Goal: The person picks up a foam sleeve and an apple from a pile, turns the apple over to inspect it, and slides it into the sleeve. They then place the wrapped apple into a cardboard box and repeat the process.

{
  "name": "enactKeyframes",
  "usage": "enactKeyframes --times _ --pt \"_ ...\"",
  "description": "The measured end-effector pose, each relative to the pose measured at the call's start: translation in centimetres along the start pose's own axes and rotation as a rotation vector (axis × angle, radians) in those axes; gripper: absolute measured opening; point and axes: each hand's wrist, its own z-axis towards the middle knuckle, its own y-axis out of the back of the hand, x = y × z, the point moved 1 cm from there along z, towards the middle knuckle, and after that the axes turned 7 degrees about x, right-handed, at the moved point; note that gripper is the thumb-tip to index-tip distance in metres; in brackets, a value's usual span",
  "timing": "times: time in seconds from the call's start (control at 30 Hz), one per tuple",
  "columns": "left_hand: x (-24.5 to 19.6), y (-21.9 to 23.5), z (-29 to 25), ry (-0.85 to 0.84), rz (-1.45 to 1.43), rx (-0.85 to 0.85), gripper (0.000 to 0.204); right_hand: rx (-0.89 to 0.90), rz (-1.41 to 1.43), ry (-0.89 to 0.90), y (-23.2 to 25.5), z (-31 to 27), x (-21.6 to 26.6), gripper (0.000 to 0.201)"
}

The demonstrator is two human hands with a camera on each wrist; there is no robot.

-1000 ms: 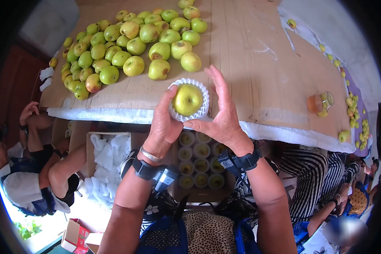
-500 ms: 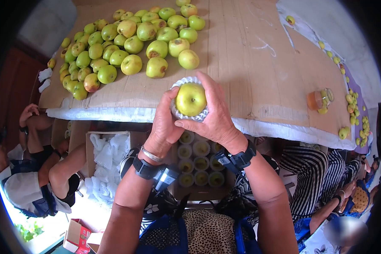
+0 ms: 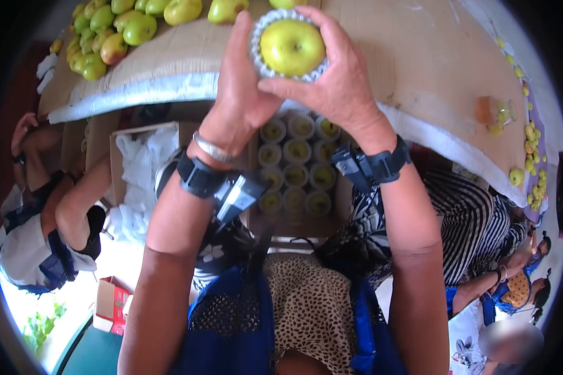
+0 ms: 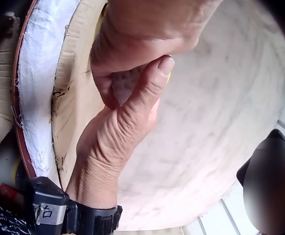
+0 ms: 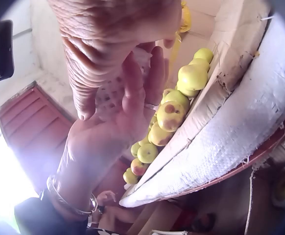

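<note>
A yellow-green apple (image 3: 292,47) sits in a white foam net (image 3: 257,55), stem end facing up, above the cardboard-covered table. My right hand (image 3: 344,81) grips it from the right, with the thumb across the near side and the fingers around the far side. From the left and below, my left hand (image 3: 238,90) holds the netted apple, its thumb raised beside the net. In the right wrist view the left fingers (image 5: 132,88) bend around the net. The apple's underside is hidden by the hands.
Loose apples (image 3: 112,48) lie heaped at the table's far left. Below the table edge, a carton (image 3: 297,226) contains rows of netted apples. Left of it, another box holds white foam nets (image 3: 141,156). A glass jar (image 3: 494,112) stands at right. Other people sit on both sides.
The right hand has closed in around the netted apple. Both hands have raised it toward the head camera, and the view has tilted down, showing more of the carton.
</note>
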Motion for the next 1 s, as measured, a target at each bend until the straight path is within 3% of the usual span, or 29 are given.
enactKeyframes --times 0.03,0.1,0.17,0.23,0.3,0.33,0.4,0.47,0.6,0.83,1.0 --pt "0.1 0.5 0.1 -0.031 -0.031 0.008 0.045 -0.031 0.002 0.062 -0.2 0.2 0.1 0.067" --pt "-0.4 0.3 0.2 0.016 -0.099 0.024 0.034 0.038 0.073 -0.021 -0.3 0.6 0.5 0.075" --pt "0.0 1.7 0.3 -0.021 -0.044 0.079 0.045 0.102 0.13 -0.066 -0.7 0.3 0.8 0.079" --pt "0.2 2.0 0.1 -0.039 -0.031 0.066 0.041 0.131 0.152 -0.046 -0.8 0.4 0.7 0.079" --pt "-0.1 1.8 -0.3 -0.079 0.0 0.062 0.04 -0.006 0.471 -0.19 -1.2 0.2 2.0 0.074" --pt "0.0 1.7 -0.2 -0.123 -0.012 0.027 0.038 -0.149 0.496 -0.314 -1.3 0.4 4.6 0.069" --pt "-0.4 2.0 -0.5 -0.125 0.009 0.05 0.038 -0.12 0.586 -0.465 0.0 0.4 5.3 0.057" --pt "-0.8 2.1 -0.7 -0.113 0.001 0.105 0.037 0.22 0.716 -0.502 3.5 -0.5 2.0 0.044" --pt "-0.4 2.0 -1.4 0.016 0.085 0.206 0.036 0.387 1.0 -0.786 1.9 -2.2 2.0 0.031" --pt "-0.3 2.1 -2.0 -0.015 0.234 0.223 0.035 0.337 0.974 -0.765 1.7 -2.6 3.7 0.033" --pt "1.2 2.9 -2.8 0.128 0.149 0.2 0.037 0.29 1.027 -0.814 1.2 -4.9 2.6 0.043"
